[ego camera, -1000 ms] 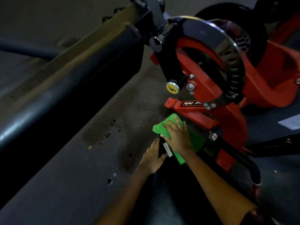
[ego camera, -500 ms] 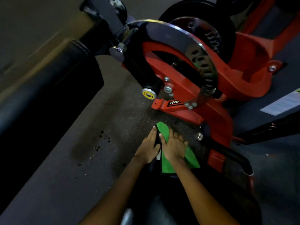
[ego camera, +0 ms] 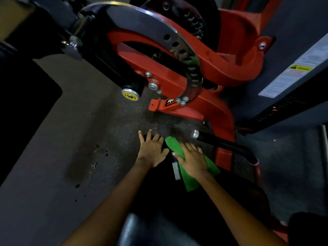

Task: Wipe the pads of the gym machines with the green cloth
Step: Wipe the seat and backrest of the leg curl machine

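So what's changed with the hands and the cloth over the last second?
The right hand has slid the green cloth back along the black pad toward the person, so more cloth trails behind the wrist. The left hand stays flat beside it with fingers spread. The red machine frame looks unchanged; the camera shifted.

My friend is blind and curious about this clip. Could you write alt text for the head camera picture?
Seen from above, a person's right hand presses a green cloth flat onto a dark pad, with the left hand spread open beside it. Beyond the hands stands a red gym machine with a curved chrome plate on a speckled dark floor.
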The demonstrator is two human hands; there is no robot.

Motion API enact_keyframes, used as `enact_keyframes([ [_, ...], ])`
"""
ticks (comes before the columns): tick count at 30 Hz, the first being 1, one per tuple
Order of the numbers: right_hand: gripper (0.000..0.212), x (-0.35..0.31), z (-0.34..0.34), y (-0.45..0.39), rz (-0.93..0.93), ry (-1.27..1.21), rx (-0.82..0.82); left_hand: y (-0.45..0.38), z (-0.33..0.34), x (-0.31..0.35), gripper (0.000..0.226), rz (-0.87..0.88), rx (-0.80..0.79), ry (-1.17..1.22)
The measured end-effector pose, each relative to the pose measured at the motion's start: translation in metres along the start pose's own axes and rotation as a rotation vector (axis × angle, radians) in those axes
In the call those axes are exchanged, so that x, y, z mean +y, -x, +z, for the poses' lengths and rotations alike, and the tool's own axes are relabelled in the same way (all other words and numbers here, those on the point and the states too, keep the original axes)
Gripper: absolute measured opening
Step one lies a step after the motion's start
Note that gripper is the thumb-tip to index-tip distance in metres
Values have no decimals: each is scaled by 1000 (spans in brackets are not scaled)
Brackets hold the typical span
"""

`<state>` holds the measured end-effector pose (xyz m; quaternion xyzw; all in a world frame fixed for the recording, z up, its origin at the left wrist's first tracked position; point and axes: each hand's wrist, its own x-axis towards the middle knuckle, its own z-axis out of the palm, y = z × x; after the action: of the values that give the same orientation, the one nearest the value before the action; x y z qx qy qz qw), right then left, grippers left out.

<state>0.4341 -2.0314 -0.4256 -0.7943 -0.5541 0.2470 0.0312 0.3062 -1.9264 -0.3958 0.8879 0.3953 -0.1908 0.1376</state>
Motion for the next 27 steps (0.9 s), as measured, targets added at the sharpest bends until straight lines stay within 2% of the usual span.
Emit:
enact_keyframes([
  [1,91,17,3,11,20,-30,48,0,0,6,57,12,-11,-38],
  [2,89,31,7,20,66,-34,127,2,1,11,59,24,-22,-68],
  [3,79,42,9,28,133,-41,140,4,2,18,60,39,-41,-87],
  [5,61,50,9,31,233,-29,12,6,4,35,62,85,-74,-108],
  [7,59,45,6,20,193,-24,-50,5,9,53,68,116,-85,-104],
  [10,74,49,3,21,100,-21,-64,2,13,71,74,85,-67,-103],
  [12,87,81,8,39,163,-92,-57,1,17,79,69,87,-96,-154],
  [14,73,117,9,58,336,-163,-65,1,19,83,68,89,-126,-185],
  [16,62,128,8,67,413,-205,-107,1,20,87,68,98,-153,-184],
  [18,67,111,8,57,348,-167,-87,0,22,95,68,109,-168,-186],
  [20,88,92,7,51,239,-133,-41,-3,26,108,68,120,-167,-165],
  [22,95,102,10,54,196,-141,-51,-5,30,121,67,134,-164,-125],
  [25,77,154,18,76,372,-344,-58,-6,30,131,66,157,-191,-133],
  [27,79,175,23,88,495,-429,-67,-6,30,135,67,164,-217,-146],
])
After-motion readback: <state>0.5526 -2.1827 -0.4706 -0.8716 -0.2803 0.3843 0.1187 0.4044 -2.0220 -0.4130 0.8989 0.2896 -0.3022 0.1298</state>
